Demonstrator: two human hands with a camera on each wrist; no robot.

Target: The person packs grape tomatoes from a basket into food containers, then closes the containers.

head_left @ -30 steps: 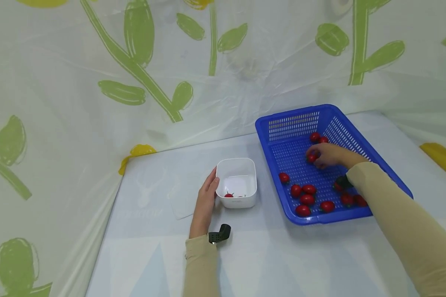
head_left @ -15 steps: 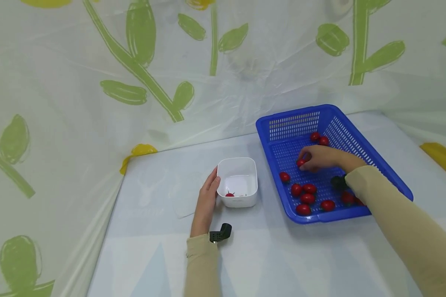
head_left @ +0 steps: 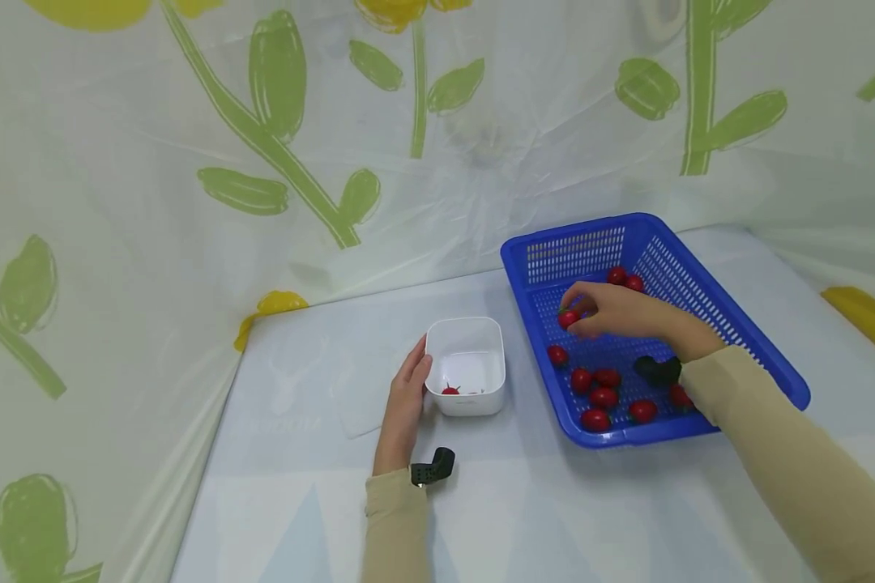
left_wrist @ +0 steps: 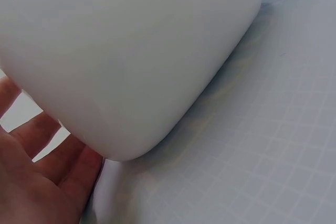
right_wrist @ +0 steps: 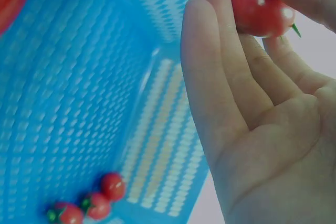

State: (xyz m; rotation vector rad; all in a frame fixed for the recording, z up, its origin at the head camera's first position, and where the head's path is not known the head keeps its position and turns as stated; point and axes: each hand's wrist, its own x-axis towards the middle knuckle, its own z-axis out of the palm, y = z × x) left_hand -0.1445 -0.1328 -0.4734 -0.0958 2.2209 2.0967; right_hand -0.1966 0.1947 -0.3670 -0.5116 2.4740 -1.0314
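Observation:
My right hand (head_left: 616, 314) pinches a red cherry tomato (head_left: 568, 318) between thumb and fingertips, over the left part of the blue basket (head_left: 539, 336). A green stem shows on this tomato (right_wrist: 257, 6) in the right wrist view. On the basket's floor lie several more tomatoes (head_left: 595, 419), most of them towards the near side. My left hand (head_left: 403, 405) rests against the left side of a white square container (head_left: 474, 407), its fingers fairly straight along the wall. Inside the container a tomato (head_left: 450, 390) shows near the front wall, partly hidden by it.
The container stands just left of the basket on a pale tabletop (head_left: 321, 502). A white curtain (head_left: 153, 202) printed with green leaves hangs behind and to the left. Two tomatoes (head_left: 625, 279) lie near the basket's far right corner.
My right hand has moved left across the basket with the tomato, which now shows more fully between the fingers. The left hand and the container have stayed in place.

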